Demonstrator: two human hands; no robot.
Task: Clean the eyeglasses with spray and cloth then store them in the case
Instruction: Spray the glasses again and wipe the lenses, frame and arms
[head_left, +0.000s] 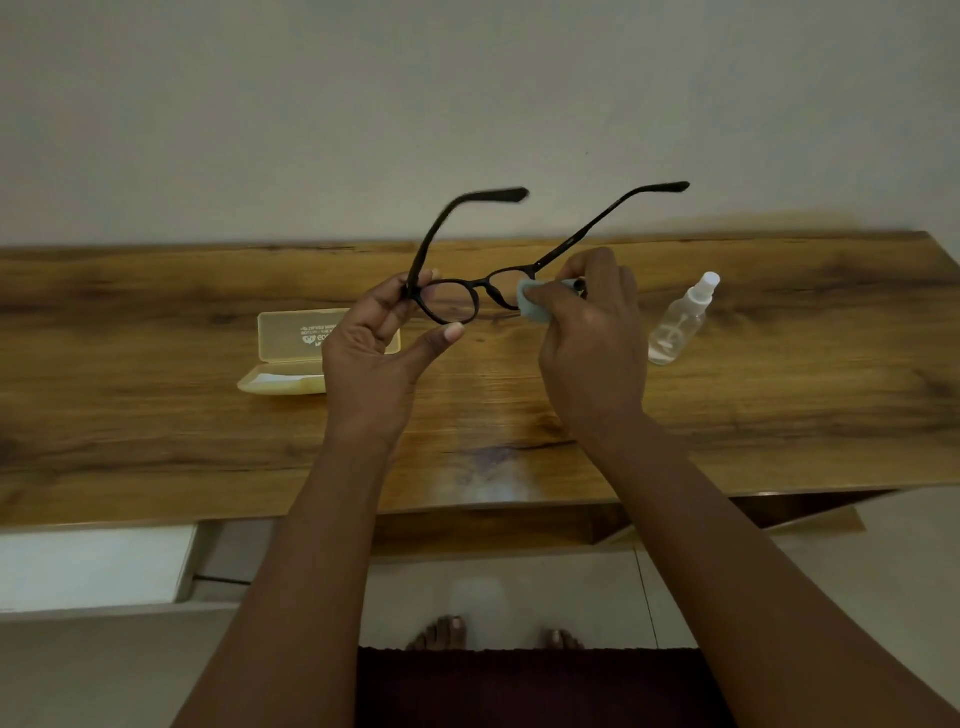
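Pinched at the left hinge corner by the fingers of the left hand (374, 338), the black eyeglasses (467, 296) hang in the air above the middle of the wooden table (779, 415), lenses facing the person and both temple arms unfolded, pointing up and away toward the far wall (467, 104). That hand's thumb reaches up beneath the left lens rim. On the other side, the right hand (592, 338) curls its fingers and thumb round a small light-blue cloth (530, 306), pressing it onto the right lens so that most of that lens is covered. Left of the hands, on the tabletop, lies the pale yellow case (291, 353), open, its lid tipped back toward the far side with printed lettering showing inside; the left wrist hides its right end. To the right of the hands stands a small clear spray bottle (675, 327) with a white nozzle, apart from the right hand and leaning in this wide view. Bare toes show on the floor at the near edge.
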